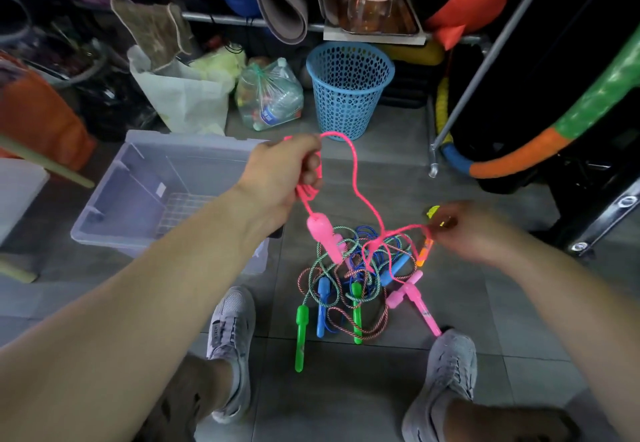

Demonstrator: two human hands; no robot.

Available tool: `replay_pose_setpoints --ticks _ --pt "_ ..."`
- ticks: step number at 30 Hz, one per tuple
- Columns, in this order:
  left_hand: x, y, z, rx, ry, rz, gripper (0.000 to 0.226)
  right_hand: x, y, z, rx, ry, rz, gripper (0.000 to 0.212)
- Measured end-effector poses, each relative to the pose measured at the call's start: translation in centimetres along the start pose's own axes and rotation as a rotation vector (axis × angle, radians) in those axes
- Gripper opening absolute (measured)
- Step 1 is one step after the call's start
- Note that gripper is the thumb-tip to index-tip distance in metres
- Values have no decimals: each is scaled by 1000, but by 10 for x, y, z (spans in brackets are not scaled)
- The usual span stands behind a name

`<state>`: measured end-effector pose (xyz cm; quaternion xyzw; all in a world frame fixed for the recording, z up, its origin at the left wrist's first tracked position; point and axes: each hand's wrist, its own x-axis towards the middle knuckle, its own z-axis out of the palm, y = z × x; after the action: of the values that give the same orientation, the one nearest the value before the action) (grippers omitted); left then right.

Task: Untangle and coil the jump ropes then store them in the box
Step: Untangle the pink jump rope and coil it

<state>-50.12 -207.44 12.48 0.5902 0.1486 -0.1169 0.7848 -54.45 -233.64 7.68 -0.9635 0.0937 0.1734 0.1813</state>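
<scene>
Fingers [311, 164] of the left hand [282, 178] curl round gathered loops of the pink rope [355, 170], its handle [323, 239] dangling below, while the right hand [467, 230] pinches that rope above the tangle [346, 279] on the floor [485, 310], right of the clear box [114, 182].

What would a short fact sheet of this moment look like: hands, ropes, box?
left hand: grips loops of the pink rope
right hand: pinches the same rope farther along
pink handle: hangs below the left hand
rope pile: tangled on the floor
box: clear plastic, open, left of the pile
stage: untangling; no rope seen in the box
</scene>
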Motion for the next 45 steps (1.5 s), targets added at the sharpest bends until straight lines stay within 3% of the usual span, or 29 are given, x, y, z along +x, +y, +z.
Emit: replay_pose_setpoints --ticks 2,4,6,9,12,15,19,22,26,29,33,36,41,43,45 --pt "-3 3 3 -28 -51 16 35 -2 -8 3 89 -29 -9 21" --pt "-6 5 7 -20 -117 39 34 -10 -24 2 573 -103 -118 47" --pt "-10 5 11 -1 -192 56 32 -19 -38 -1 910 -181 -281 58" --pt "-15 5 16 109 -323 101 34 -25 -55 3 929 -195 -453 64" --pt "-21 9 15 245 -479 150 35 -24 -63 11 815 -51 -405 54" --pt "-23 12 14 223 -484 148 38 -24 -67 11 818 -14 -328 7" --pt "-10 10 7 237 -254 159 22 -27 -70 -5 1200 -66 -289 20" --pt "-12 9 2 280 -330 69 27 -29 -71 -20 1378 -25 -280 17" --pt "-28 11 7 196 -670 -57 27 -27 -64 -31 1059 330 -306 19" --pt "-29 11 6 20 -794 -157 37 -18 -59 -22 832 440 -253 27" --pt "-27 14 5 -190 -847 -179 49 -17 -62 -5 656 241 -118 44" --pt "-26 13 5 -219 -810 -192 48 -26 -66 6 707 58 -118 48" --pt "-25 17 4 -236 -805 -219 48 -38 -71 9 885 -200 -69 37" --pt "-23 18 3 -237 -782 -220 50 -42 -73 12 976 -237 -42 33" --pt "-23 18 4 -209 -765 -223 49 -41 -74 14 1030 -146 -51 26"
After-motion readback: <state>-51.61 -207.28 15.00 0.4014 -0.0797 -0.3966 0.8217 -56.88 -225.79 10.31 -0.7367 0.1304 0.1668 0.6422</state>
